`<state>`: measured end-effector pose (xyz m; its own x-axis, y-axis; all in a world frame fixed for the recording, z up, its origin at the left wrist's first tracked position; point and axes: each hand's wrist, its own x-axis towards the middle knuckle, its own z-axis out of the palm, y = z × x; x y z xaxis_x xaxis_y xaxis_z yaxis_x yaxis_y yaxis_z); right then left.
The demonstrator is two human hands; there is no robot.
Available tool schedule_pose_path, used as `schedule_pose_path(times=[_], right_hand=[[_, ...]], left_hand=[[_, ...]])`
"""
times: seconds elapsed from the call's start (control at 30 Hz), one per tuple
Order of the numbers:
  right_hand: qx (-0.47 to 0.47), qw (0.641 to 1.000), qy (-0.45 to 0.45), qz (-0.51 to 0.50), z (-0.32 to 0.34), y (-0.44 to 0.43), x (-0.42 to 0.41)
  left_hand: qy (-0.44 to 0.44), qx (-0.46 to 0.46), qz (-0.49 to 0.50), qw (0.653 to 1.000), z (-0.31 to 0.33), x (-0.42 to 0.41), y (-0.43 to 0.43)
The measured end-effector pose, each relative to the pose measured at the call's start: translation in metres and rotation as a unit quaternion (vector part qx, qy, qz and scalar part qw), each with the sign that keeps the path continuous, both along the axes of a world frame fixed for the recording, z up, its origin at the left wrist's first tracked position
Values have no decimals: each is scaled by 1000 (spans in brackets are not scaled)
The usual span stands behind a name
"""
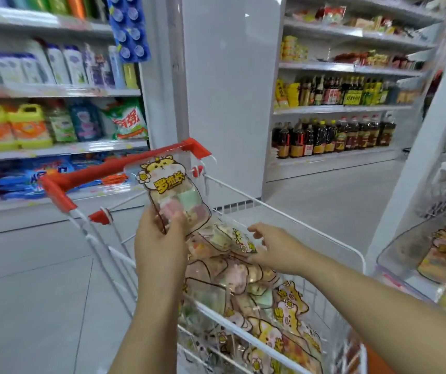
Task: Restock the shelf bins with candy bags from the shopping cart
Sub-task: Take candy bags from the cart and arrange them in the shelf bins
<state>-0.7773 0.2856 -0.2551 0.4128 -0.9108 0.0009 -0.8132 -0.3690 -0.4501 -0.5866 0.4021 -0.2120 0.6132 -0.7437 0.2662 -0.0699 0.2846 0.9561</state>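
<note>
Bright even light; motion blur throughout; wide-angle bending at edges.

White wire shopping cart (243,332) holds a heap of candy bags (257,292).

Three large yellow Chinese characters outlined in brown are printed on the clear plastic candy bag with a cartoon hamster (172,196). They appear to read 罗班长, though the middle one is not sharp. On the green, white and red soft detergent bag (128,120), stood on a white metal shelf (62,149), 奇强 is read in white on red. Print on the blue flat packs (35,180) and the dark brown bottles (332,136) is too blurred to be read.
</note>
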Motion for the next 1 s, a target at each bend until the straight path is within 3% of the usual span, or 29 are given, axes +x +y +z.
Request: schedule_pose_path(times=[0.1, 0.17, 0.33, 0.5, 0.7, 0.83, 1.0], right_hand=[[9, 993, 118, 5, -24, -15, 13], [-21, 992, 121, -12, -31, -24, 13], [-62, 989, -89, -100, 2, -31, -9], [77, 939, -325, -85, 33, 0, -23], [33, 909, -402, -103, 57, 32, -21], [-19, 897, -429, -107, 69, 50, 5], [148, 861, -484, -49, 74, 69, 37]], left_hand=[[18, -15, -6, 1000, -3, 3, -2], [13, -17, -16, 1000, -3, 3, -2], [12, -5, -30, 999, -6, 7, -5], [-28, 22, -33, 999, -7, 2, -3], [-170, 87, -96, 977, -6, -11, 0], [-150, 120, -177, 965, -10, -18, 0], [-68, 99, -229, 966, -11, -12, -3]])
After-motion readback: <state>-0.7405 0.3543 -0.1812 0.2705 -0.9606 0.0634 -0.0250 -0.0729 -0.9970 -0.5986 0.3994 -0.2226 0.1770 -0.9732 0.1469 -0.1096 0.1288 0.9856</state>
